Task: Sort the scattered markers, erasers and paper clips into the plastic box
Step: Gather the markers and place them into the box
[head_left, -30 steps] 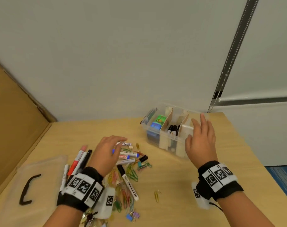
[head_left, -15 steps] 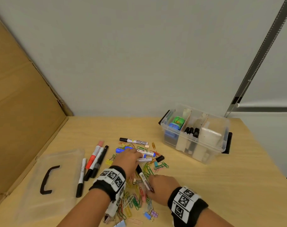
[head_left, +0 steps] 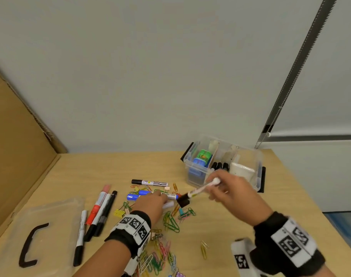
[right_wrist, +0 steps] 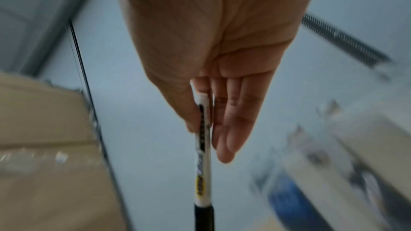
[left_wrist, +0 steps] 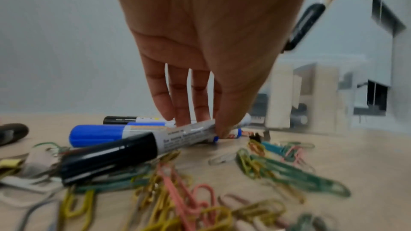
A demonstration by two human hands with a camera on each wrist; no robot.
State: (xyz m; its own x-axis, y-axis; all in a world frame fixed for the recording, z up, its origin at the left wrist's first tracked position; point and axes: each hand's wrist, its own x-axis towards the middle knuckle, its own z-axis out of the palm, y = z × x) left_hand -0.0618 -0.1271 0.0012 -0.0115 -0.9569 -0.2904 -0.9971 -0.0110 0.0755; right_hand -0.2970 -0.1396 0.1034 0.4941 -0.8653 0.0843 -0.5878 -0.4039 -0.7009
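Observation:
The clear plastic box (head_left: pixel 256 156) stands at the back right of the table, with erasers and black markers in its compartments. My right hand (head_left: pixel 214 182) pinches a white marker with a black cap (head_left: pixel 198 189) and holds it tilted above the table, just in front of the box. In the right wrist view the thumb and fingers (right_wrist: pixel 229 129) clamp the white marker (right_wrist: pixel 203 147). My left hand (head_left: pixel 160 196) is down on the marker pile. There its thumb and fingers (left_wrist: pixel 182 111) pinch a grey marker with a black cap (left_wrist: pixel 138 148), beside a blue marker (left_wrist: pixel 100 134).
Coloured paper clips (head_left: pixel 166 254) lie scattered around my left wrist, with a black binder clip (head_left: pixel 183 200) under the lifted marker. Red, white and black markers (head_left: pixel 98 208) lie to the left. The clear lid (head_left: pixel 50 216) rests front left, and a cardboard panel (head_left: pixel 14 156) lines the left edge.
My right hand came from the box down to the pile, took the white marker and lifted it toward the box. My left hand stayed on the markers and closed on the grey one.

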